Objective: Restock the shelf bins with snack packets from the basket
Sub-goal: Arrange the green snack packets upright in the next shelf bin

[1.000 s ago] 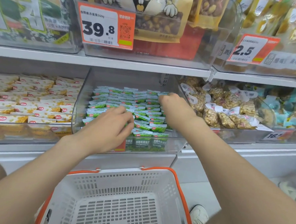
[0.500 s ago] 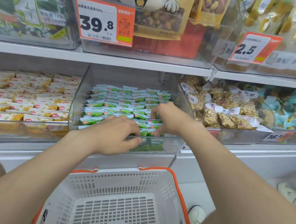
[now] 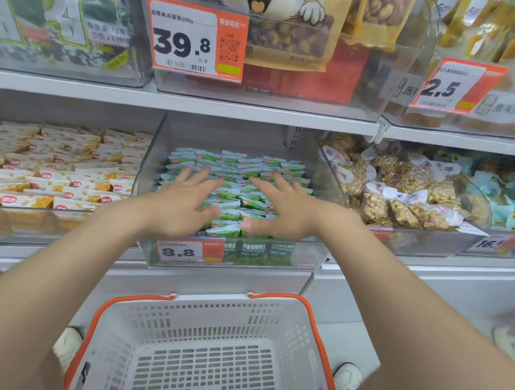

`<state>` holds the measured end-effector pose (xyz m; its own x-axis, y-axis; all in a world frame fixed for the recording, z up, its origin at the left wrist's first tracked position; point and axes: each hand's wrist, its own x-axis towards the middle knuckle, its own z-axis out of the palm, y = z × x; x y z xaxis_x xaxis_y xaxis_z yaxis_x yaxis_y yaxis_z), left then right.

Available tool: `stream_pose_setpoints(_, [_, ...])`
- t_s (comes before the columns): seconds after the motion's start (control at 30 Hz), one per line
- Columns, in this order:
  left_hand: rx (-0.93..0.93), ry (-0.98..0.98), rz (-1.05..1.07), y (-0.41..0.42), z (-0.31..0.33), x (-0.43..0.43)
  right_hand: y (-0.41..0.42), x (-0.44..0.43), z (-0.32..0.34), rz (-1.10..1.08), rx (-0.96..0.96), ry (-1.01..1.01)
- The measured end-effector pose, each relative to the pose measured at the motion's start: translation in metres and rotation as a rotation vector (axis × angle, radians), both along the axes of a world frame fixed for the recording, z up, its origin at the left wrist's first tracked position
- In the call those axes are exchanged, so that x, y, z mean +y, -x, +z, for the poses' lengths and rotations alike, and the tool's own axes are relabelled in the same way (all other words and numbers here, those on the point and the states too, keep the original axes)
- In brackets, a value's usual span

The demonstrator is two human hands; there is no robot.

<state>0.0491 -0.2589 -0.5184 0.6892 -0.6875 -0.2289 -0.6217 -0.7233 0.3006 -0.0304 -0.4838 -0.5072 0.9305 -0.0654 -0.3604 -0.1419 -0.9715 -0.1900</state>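
Note:
A clear plastic shelf bin in the middle holds several small green and white snack packets in rows. My left hand lies flat on the packets at the left, fingers spread and straight. My right hand lies flat on them at the right, fingers spread too. Neither hand holds a packet. Below, a white basket with orange handles stands on the floor, and I see no packets in it.
A bin of white and yellow packets sits to the left, a bin of bagged nuts to the right. An upper shelf with large bags overhangs the bins. My shoes flank the basket.
Both hands were curled at the front rows of packets; now they have opened and lie flat and spread on top of the packets. The view has shifted down slightly.

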Motion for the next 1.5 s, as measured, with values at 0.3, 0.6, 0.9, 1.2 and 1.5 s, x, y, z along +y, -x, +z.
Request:
stream_pose_setpoints(0.3, [0.014,-0.218,-0.029,-0.042,-0.034,-0.025,-0.041,-0.011,-0.048,0.004,0.022,0.003])
stream_pose_setpoints(0.6, [0.055,-0.163,0.073,-0.043,-0.037,-0.036,-0.049,-0.015,-0.048,0.011,0.066,0.03])
stream_pose_setpoints(0.9, [0.059,-0.152,0.009,-0.035,-0.011,-0.018,-0.045,-0.015,-0.033,-0.034,0.035,-0.052])
stream_pose_setpoints(1.2, [-0.02,-0.235,0.065,-0.039,-0.012,-0.037,-0.046,-0.02,-0.059,-0.099,0.002,0.074])
stream_pose_setpoints(1.5, [-0.093,-0.101,-0.025,-0.036,0.017,-0.012,-0.046,-0.017,-0.037,-0.107,-0.006,-0.028])
